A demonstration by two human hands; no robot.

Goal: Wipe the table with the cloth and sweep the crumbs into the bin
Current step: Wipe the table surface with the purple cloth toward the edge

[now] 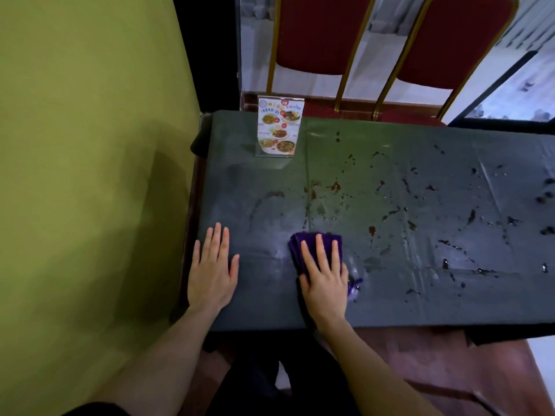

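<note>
A dark green tablecloth covers the table (390, 301). A folded purple cloth (303, 240) lies near the table's front edge, and my right hand (326, 277) presses flat on it with straight fingers. My left hand (211, 270) rests flat on the table at its left end, fingers spread, holding nothing. Brown stains and wet spots (335, 187) are scattered over the middle and right of the table. No bin is in view.
A standing menu card (278, 127) in a clear holder sits at the back left of the table. Two red chairs with gold frames (360, 40) stand behind the table. A yellow-green wall (90, 145) borders the table's left end.
</note>
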